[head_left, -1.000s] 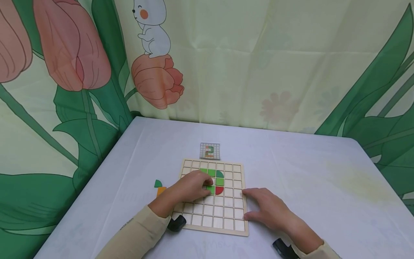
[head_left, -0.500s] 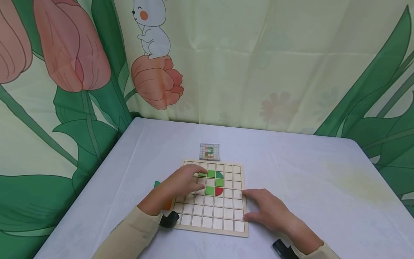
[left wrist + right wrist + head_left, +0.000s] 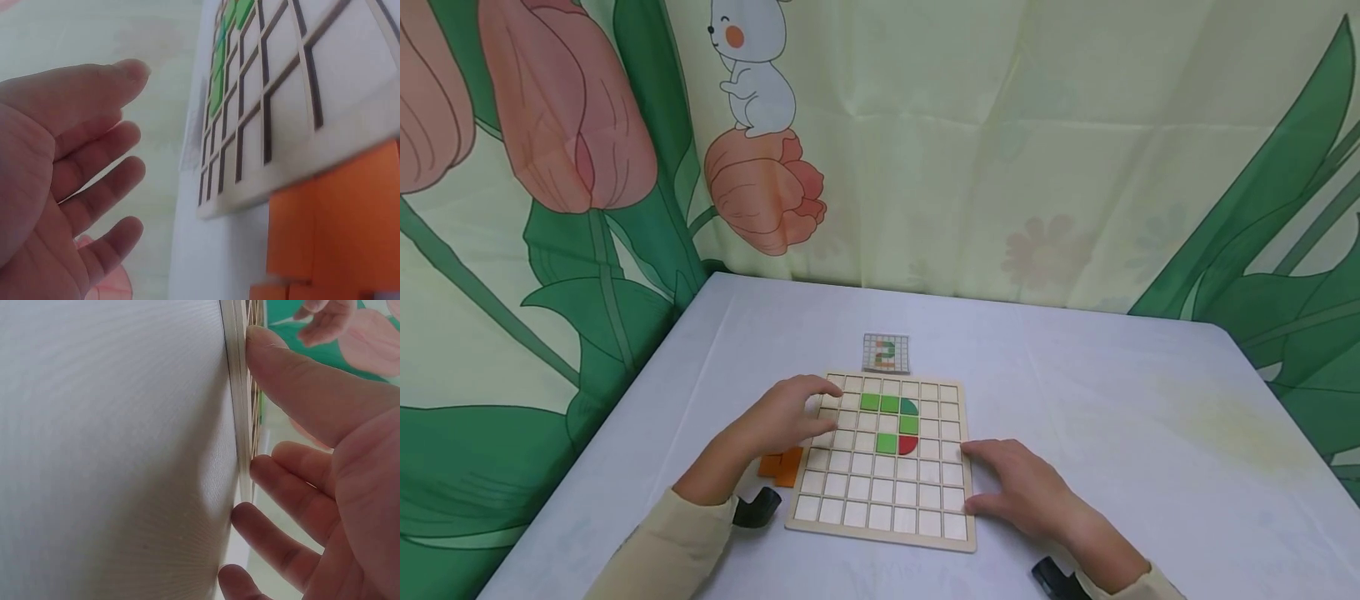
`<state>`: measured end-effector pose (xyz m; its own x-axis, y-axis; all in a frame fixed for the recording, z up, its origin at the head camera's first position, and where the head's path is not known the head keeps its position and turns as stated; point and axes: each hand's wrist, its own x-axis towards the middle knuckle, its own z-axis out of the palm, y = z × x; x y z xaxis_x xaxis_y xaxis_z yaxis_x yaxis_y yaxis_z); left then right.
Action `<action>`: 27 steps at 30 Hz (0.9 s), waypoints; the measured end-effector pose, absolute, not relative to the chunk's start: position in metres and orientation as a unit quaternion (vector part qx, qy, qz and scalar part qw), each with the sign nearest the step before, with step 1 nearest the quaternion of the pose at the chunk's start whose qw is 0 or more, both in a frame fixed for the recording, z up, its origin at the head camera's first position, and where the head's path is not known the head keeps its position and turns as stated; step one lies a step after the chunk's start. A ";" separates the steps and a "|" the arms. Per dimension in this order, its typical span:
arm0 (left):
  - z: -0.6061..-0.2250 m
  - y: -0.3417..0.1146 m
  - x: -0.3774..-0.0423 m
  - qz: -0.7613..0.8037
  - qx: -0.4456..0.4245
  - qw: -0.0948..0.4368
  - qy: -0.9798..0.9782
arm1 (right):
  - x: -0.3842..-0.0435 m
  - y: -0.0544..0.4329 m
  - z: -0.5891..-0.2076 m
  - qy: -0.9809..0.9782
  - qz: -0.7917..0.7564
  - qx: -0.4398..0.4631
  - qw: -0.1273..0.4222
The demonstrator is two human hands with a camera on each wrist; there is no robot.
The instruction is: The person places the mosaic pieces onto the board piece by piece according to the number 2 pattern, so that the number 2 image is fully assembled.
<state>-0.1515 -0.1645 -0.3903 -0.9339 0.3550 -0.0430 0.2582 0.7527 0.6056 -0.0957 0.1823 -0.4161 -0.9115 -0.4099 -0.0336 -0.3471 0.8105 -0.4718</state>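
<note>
A wooden grid board (image 3: 880,537) lies on the table with several tiles set in its upper middle cells: light green squares (image 3: 889,404), a dark green quarter-circle (image 3: 909,406) and a red quarter-circle (image 3: 907,445). My left hand (image 3: 782,417) hovers at the board's left edge, fingers relaxed and holding nothing; the left wrist view shows its bare palm. Orange tiles (image 3: 786,468) lie beside the board, partly under that forearm in the head view. My right hand (image 3: 1030,483) touches the board's right edge with thumb and fingertips, its fingers fairly straight.
Just behind the board lies a small pattern card (image 3: 886,353) showing a coloured figure on a grid. A white cloth covers the table (image 3: 1112,400). A printed curtain (image 3: 955,150) hangs along the table's far side.
My left hand has drawn back leftward from the middle of the board, uncovering the light green squares there. The right hand stays at the board's right edge.
</note>
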 end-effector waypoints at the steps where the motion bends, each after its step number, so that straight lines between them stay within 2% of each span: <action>1: -0.390 -0.168 -0.151 0.309 0.163 0.077 0.934 | -0.096 0.182 -0.416 0.949 -0.235 -0.202 0.064; 18: -0.389 -0.208 -0.140 0.297 0.144 0.066 0.942 | -0.096 0.183 -0.418 0.948 -0.231 -0.207 0.063; 27: -0.396 -0.222 -0.136 0.282 0.131 0.077 0.947 | -0.095 0.182 -0.415 0.950 -0.232 -0.197 0.072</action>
